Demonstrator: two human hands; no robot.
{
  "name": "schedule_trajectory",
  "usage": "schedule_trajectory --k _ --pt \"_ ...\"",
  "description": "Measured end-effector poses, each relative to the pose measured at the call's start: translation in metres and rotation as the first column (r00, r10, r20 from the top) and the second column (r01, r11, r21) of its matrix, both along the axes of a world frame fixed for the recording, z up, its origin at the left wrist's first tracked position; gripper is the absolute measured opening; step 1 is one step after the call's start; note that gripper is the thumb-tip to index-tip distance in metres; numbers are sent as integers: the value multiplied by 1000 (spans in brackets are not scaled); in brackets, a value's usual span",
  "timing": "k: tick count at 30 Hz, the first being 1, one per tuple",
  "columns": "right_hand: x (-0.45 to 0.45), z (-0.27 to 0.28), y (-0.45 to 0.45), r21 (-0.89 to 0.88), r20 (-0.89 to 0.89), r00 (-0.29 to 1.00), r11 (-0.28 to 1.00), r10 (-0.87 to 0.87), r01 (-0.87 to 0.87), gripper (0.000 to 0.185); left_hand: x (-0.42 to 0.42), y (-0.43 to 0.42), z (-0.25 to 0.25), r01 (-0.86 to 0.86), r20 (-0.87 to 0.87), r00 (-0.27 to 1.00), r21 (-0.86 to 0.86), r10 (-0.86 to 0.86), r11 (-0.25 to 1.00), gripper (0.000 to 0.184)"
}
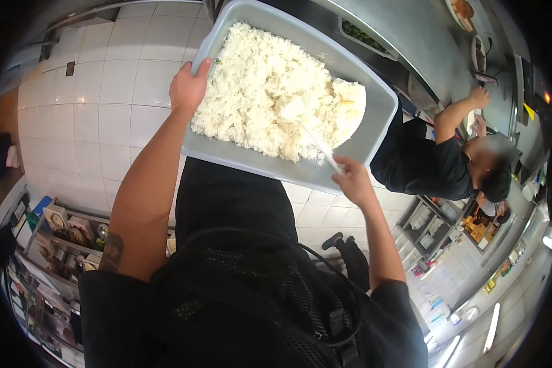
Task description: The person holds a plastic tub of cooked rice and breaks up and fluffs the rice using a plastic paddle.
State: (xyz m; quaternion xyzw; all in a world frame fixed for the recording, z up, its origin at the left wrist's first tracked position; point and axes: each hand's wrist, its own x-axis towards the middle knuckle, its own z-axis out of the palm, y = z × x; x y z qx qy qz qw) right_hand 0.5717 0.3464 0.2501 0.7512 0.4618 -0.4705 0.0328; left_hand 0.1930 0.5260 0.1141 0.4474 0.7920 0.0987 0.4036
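Note:
A large grey tub (380, 116) tilts in front of my body, with a thick mass of white rice (264, 86) inside. My left hand (189, 87) grips the tub's left rim, its thumb along the edge. Near the lower right rim, my right hand (351, 178) is closed on the handle of a white rice paddle (319, 142). The paddle's far end reaches into the rice, where a clump hides its blade. At the right side of the tub, the rice forms a rounded, more compact edge.
A co-worker in black (423, 153) stands at the right by a steel counter (411, 30) with plates of food. A container of green pieces (365, 34) lies behind the tub. Shelves with containers (67, 245) stand at the lower left. Another person's legs (352, 260) show below.

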Motion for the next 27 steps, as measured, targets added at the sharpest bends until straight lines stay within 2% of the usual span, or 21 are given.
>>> schedule_trajectory --k 1,2,4,6,7,8,9,10,11,12,13,14,16,17,18,19,20,22,24,27 --pt "3 2 0 94 151 973 977 176 -192 51 1 1 1 1 -7 1000 -3 -1 1000 63" --pt "-2 -8 4 95 149 973 977 177 -192 51 2 2 3 2 -14 1000 -5 -2 1000 63" --pt "-24 -52 23 -75 304 928 977 215 -201 50 4 3 3 -4 -16 1000 7 4 1000 64" --pt "-57 -90 40 -113 283 947 986 149 -121 50 1 -1 0 -2 -25 1000 14 2 1000 64" --pt "-62 -117 33 -110 278 951 988 137 -110 50 1 0 -7 12 -83 996 47 -8 999 65" --pt "-61 -151 14 55 189 981 998 -31 21 47 3 0 -12 34 -133 991 75 -24 997 65" --pt "-65 -148 2 194 85 979 967 -183 164 45 5 -5 -8 52 -125 991 61 -44 997 65" --pt "-61 -141 -6 193 94 977 966 -192 171 45 4 -4 -3 41 -78 996 22 -40 999 65" --pt "-56 -132 -11 3 -101 861 865 -498 501 45 4 2 3 24 -37 999 -5 -24 1000 65" --pt "-58 -116 -11 -244 -223 611 650 -759 719 45 3 4 2 23 -40 999 5 -23 1000 65" --pt "-52 -102 -16 -288 -279 490 559 -826 778 45 2 3 -1 23 -45 999 14 -22 1000 64" --pt "-43 -84 -18 -283 -282 483 553 -829 783 45 3 2 -3 26 -44 999 18 -25 1000 63" --pt "-22 -43 -12 -240 -218 794 819 -568 521 51 3 3 -3 30 -39 999 20 -29 999 64" --pt "-14 -31 -10 -240 -212 795 819 -568 521 51 2 2 -4 32 -42 999 18 -31 999 64" --pt "-9 -21 -7 -41 -136 956 966 -260 257 52 2 1 -4 30 -42 999 16 -29 999 64" --pt "-10 -16 -4 126 2 998 990 64 -64 53 2 1 -4 17 -34 999 21 -17 1000 64" --pt "-16 -17 1 124 -1 998 990 64 -63 53 2 1 -4 7 -26 1000 26 -6 1000 65" --pt "-45 -33 24 137 260 919 931 296 -339 43 1 2 -8 13 -33 999 30 -12 999 65" --pt "-84 -76 48 -16 274 887 924 372 -382 34 0 -1 -10 14 -46 999 25 -13 1000 66" --pt "-121 -118 45 -72 307 916 966 259 -249 27 1 1 -5 60 -44 997 20 -59 998 67"
